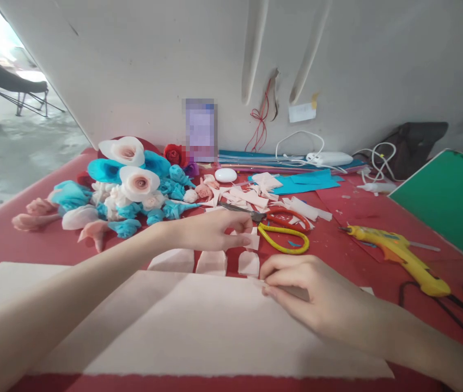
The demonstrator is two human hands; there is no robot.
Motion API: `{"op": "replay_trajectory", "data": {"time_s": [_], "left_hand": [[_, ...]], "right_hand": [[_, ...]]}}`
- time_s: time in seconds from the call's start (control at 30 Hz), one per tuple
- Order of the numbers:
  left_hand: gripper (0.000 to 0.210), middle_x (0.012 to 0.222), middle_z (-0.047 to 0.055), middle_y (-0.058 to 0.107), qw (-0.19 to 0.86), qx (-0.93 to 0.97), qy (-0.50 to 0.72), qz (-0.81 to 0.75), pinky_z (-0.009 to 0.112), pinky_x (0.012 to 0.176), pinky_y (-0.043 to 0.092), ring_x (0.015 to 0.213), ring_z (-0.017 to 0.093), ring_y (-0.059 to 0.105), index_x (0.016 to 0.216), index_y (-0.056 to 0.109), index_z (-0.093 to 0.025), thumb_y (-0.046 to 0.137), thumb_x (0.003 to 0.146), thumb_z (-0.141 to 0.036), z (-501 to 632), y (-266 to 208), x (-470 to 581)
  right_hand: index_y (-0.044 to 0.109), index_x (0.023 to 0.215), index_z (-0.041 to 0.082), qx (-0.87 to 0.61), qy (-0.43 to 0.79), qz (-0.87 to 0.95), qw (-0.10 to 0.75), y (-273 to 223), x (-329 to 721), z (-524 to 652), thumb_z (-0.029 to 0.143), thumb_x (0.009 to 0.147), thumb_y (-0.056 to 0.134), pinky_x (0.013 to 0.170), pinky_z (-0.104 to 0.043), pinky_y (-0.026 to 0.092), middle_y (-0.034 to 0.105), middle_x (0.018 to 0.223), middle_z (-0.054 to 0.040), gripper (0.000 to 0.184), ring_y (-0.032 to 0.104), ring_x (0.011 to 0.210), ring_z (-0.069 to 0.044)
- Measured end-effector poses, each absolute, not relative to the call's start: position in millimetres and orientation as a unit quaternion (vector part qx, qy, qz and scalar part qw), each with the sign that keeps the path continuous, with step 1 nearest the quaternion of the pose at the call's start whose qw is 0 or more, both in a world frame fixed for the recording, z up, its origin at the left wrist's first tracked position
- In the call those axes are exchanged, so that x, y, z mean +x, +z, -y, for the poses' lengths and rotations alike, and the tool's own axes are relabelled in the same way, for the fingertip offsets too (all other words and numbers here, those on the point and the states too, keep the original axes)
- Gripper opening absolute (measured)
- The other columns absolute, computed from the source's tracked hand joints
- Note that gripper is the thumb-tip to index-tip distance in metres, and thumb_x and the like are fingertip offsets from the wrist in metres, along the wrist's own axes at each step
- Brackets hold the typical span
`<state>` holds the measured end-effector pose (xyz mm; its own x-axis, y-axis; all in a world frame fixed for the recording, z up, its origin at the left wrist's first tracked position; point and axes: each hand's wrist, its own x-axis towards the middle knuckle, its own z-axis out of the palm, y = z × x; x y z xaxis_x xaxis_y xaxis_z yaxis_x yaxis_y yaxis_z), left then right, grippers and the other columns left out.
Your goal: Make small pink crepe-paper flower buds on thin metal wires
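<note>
My left hand (221,230) reaches across with curled fingers, thumb and fingertips at a small pale pink paper piece (253,241). My right hand (307,286) has its thumb and fingers pinched at the far edge of a large pale pink paper sheet (199,326), which lies flat in front of me. Between the sheet and my left hand lie three petal-shaped paper pieces: a wide one (174,261), a middle one (211,263) and a smaller one (249,263). Scissors (282,238) with red and yellow handles rest just beyond my hands.
Paper flowers (133,185) in blue, white and pink are heaped at the left. Paper scraps (251,196) and blue paper (307,182) lie behind the scissors. A yellow glue gun (398,256) with a black cord lies right, near a green board (452,201). A white wall (153,60) closes the back.
</note>
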<state>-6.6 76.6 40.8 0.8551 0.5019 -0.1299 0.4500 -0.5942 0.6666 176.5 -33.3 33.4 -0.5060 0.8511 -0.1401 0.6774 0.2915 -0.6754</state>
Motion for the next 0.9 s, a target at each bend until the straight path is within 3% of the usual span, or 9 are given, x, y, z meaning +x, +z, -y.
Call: {"op": "replay_trajectory", "data": {"time_s": [0.4,0.77,0.9], "left_hand": [[0.024,0.076,-0.001,0.054,0.350,0.894,0.019,-0.279,0.021,0.059,0.036,0.068,0.012,0.049,0.079,0.049,-0.017,0.041,0.087,-0.037,-75,43,-6],[0.021,0.079,0.000,0.054,0.292,0.885,-0.050,-0.359,0.021,0.061,0.034,0.070,0.015,0.050,0.078,0.050,-0.017,0.046,0.082,-0.038,-85,61,-25],[0.020,0.079,0.000,0.053,0.263,0.879,-0.039,-0.396,0.021,0.065,0.033,0.070,0.014,0.048,0.079,0.054,-0.017,0.042,0.084,-0.033,-84,75,-39]], "right_hand": [[0.066,0.082,0.017,-0.521,0.282,0.789,0.162,26,183,14,0.022,0.089,0.048,0.084,-0.023,0.039,0.061,0.101,-0.0010,0.020,0.055,0.093,-0.012],[0.064,0.089,0.017,-0.434,0.257,0.851,0.147,25,177,30,0.016,0.089,0.043,0.078,-0.023,0.042,0.062,0.097,-0.0032,0.021,0.056,0.090,-0.013],[0.065,0.091,0.017,-0.412,0.253,0.865,0.135,25,176,36,0.015,0.089,0.043,0.082,-0.027,0.043,0.063,0.100,-0.0050,0.022,0.057,0.092,-0.016]]}}
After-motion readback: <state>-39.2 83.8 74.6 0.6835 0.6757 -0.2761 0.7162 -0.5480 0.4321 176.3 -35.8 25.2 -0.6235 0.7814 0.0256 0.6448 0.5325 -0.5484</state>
